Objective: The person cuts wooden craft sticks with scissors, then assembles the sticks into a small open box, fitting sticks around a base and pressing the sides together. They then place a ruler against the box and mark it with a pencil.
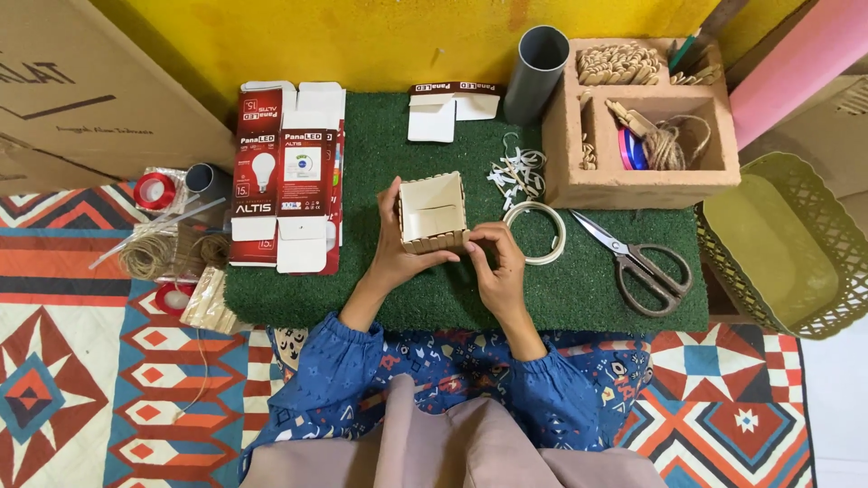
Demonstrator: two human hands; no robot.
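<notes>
A small open-topped square box point(432, 211) of pale card, edged with wooden sticks, stands on the green turf mat point(389, 145). My left hand point(395, 255) grips its left and near side. The fingertips of my right hand point(499, 262) pinch at the box's near right corner. A white ring of tape point(538, 232) lies just right of my right hand, and scissors point(637, 264) lie further right.
Flattened red and white cartons point(282, 176) cover the mat's left part. A grey tube point(535, 61) and a brown compartment box point(644, 117) with twine and sticks stand at the back right. White paper scraps point(517, 172), an olive basket point(785, 244), twine and red tape rolls point(155, 192) surround the mat.
</notes>
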